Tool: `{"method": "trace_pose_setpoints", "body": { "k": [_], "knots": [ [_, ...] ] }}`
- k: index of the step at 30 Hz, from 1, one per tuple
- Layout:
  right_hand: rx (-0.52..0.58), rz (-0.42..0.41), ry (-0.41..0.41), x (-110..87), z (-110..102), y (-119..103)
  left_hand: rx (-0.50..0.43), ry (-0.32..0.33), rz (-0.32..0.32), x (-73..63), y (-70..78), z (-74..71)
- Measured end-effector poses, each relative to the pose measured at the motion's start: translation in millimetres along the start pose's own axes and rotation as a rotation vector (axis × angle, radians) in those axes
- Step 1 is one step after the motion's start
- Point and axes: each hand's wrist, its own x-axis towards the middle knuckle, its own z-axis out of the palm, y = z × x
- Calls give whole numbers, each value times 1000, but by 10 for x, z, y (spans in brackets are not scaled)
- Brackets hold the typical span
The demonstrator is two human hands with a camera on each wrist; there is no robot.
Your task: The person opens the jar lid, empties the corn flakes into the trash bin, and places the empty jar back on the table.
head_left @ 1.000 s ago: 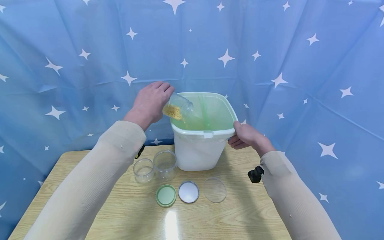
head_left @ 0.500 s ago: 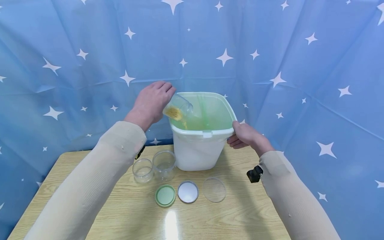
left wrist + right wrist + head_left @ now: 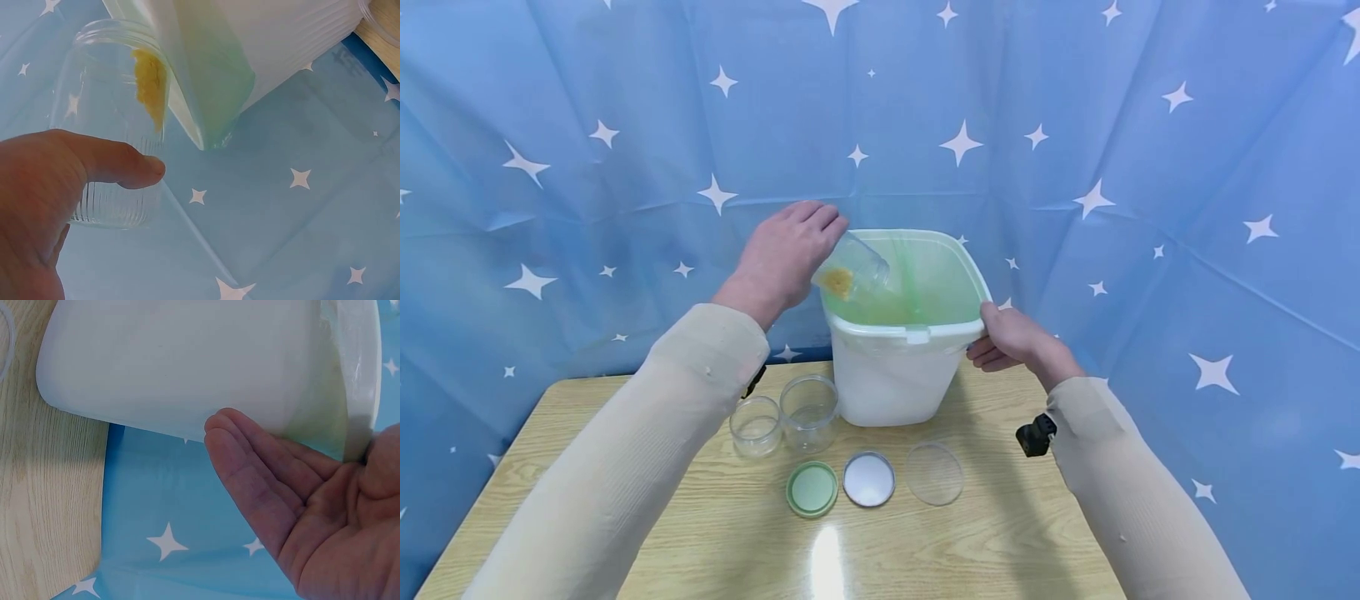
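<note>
My left hand [image 3: 786, 254] grips a clear ribbed jar [image 3: 859, 257], tilted with its mouth over the near-left part of a white bin [image 3: 883, 379]. A small heap of yellow grains [image 3: 149, 81] lies along the jar's lower wall. Inside the bin, light green lines the top. At the bin's right side, my right hand [image 3: 1017, 337] holds the rim, thumb on it and fingers extended below. In the right wrist view those fingers [image 3: 250, 469] lie by the bin's outer wall, and the thumb is partly out of frame. The bin's bottom contents are hidden.
Two clear jars [image 3: 808, 417] without lids stand left of the bin. In front lie a green lid [image 3: 812, 489], a white lid [image 3: 869, 479] and a clear disc [image 3: 935, 473]. A star-patterned blue curtain [image 3: 647, 83] hangs behind the wooden table [image 3: 1000, 533].
Yellow grains have run out of the jar into the bin, leaving a smaller heap. My left hand has shifted slightly right with the jar. My right hand has kept its place on the rim.
</note>
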Motion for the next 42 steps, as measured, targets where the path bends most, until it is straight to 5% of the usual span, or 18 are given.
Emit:
{"method": "trace_pose_setpoints", "body": {
  "k": [12, 27, 34, 42],
  "knots": [
    [-2, 0, 3, 9, 6, 1, -29, -31, -18, 36, 43, -9],
    [3, -2, 7, 28, 1, 19, 16, -1, 38, 43, 68, -3],
    [1, 1, 12, 30, 4, 12, -66, 5, -5, 36, 60, -12],
    [8, 9, 12, 35, 10, 16, -27, 20, 24, 20, 66, -9]
  ]
}}
